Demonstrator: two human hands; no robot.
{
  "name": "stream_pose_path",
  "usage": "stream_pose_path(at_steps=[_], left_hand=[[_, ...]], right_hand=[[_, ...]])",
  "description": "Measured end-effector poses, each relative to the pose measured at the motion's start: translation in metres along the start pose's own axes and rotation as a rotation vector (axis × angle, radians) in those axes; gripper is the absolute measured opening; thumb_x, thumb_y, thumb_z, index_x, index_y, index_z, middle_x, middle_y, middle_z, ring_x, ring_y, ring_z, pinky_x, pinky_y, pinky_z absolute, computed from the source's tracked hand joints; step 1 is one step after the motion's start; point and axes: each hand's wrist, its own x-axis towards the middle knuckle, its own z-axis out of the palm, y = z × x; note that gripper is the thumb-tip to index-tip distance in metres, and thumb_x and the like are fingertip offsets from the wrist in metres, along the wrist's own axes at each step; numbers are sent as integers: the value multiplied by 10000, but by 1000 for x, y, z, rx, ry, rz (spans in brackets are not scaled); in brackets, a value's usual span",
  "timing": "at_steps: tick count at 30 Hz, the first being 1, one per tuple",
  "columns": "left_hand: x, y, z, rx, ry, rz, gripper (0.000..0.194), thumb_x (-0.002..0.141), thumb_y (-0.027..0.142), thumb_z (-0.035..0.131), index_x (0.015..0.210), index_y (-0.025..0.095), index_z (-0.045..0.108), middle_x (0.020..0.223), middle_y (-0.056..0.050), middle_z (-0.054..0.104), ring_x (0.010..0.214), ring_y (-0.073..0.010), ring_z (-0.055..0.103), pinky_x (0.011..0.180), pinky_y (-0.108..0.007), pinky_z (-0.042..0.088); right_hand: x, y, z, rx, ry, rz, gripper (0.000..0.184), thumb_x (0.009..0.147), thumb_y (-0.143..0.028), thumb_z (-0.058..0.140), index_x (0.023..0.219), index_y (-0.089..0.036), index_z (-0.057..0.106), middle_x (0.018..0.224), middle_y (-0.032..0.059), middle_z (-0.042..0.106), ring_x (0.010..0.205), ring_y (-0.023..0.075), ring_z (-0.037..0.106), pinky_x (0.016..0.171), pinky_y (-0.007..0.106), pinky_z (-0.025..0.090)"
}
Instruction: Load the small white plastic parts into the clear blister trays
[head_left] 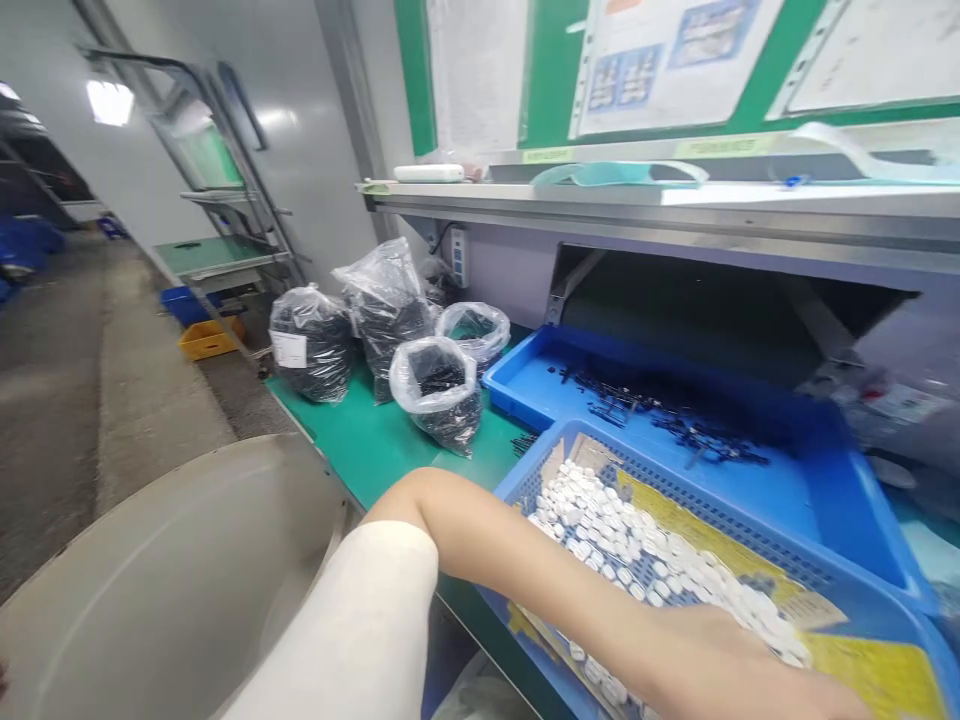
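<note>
My left arm, in a white sleeve, crosses the lower part of the view, bent at the elbow. My left hand is over the near right part of a blue perforated basket. Its fingers run out of the bottom of the view, so whether they hold something is hidden. Beside and beyond the hand, many small rounded white pieces lie in the basket, on cardboard and yellow sheets at its bottom. My right hand is not in view.
Behind the basket, a blue tray holds thin black parts. Clear plastic bags of black parts stand on the green table. A large pale tub is at left. A shelf overhangs the tray.
</note>
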Motion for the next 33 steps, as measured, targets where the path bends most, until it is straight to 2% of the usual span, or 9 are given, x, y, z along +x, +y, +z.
stream_pose_path(at_steps=[3, 6, 8, 12, 17, 21, 24, 27, 33], left_hand=[[2, 0, 3, 54, 40, -4, 194, 825, 264, 445, 652, 183, 475, 806, -13, 577, 771, -142, 549, 499, -200, 366], [2, -8, 10, 1, 341, -45, 80, 832, 219, 460, 779, 168, 492, 806, -19, 580, 758, -135, 531, 635, -216, 391], [1, -17, 13, -121, 398, -44, 95, 831, 211, 442, 774, 166, 502, 751, -5, 566, 685, -120, 512, 626, -216, 384], [0, -30, 13, -257, 331, -96, 112, 812, 198, 420, 744, 176, 507, 720, 16, 545, 665, -114, 495, 619, -219, 378], [0, -28, 12, -335, 275, -169, 149, 815, 262, 410, 739, 182, 511, 700, 13, 540, 630, -116, 491, 586, -220, 379], [-2, -27, 11, -355, 289, -193, 147, 799, 280, 450, 704, 184, 508, 673, 13, 523, 624, -116, 462, 562, -209, 346], [-3, -28, 10, -492, 270, -253, 164, 801, 306, 454, 696, 186, 492, 636, 25, 478, 560, -101, 408, 507, -195, 313], [-2, -29, 9, -658, 242, -319, 209, 807, 362, 455, 698, 184, 475, 640, 33, 437, 511, -82, 347, 458, -179, 282], [1, -31, 9, -809, 247, -383, 272, 802, 418, 472, 696, 167, 477, 696, 26, 422, 567, -80, 348, 492, -164, 324]], right_hand=[[-37, -8, -21, 76, 12, 18, 263, 575, -286, 543, 756, -472, 582, 869, -50, 649, 923, 238, 552, 617, 435, 463], [-72, -13, -33, 200, 16, 31, 168, 637, -255, 553, 789, -292, 616, 834, 12, 648, 879, 210, 563, 730, 410, 461], [-83, -13, -33, 304, -58, 66, 80, 688, -223, 541, 729, -212, 609, 777, 27, 637, 821, 166, 570, 776, 355, 445], [-84, -14, -29, 410, -160, 35, 140, 763, -220, 490, 699, -153, 594, 731, 38, 615, 697, 128, 557, 729, 307, 436], [-85, -14, -29, 403, -171, 11, 143, 759, -233, 501, 726, -126, 590, 772, 68, 613, 736, 144, 556, 686, 282, 418], [-86, -10, -31, 368, -129, -45, 88, 715, -191, 572, 760, -120, 597, 754, 63, 618, 732, 149, 574, 610, 236, 402], [-85, -8, -31, 357, -86, -82, 69, 680, -169, 614, 727, -121, 602, 694, 54, 618, 676, 140, 583, 579, 219, 398], [-86, -11, -30, 390, -81, -61, 37, 667, -152, 593, 662, -116, 592, 662, 48, 609, 636, 128, 575, 564, 209, 399], [-91, -20, -30, 415, -74, 13, 138, 673, -202, 513, 561, -126, 540, 594, 46, 583, 559, 130, 557, 510, 208, 393]])
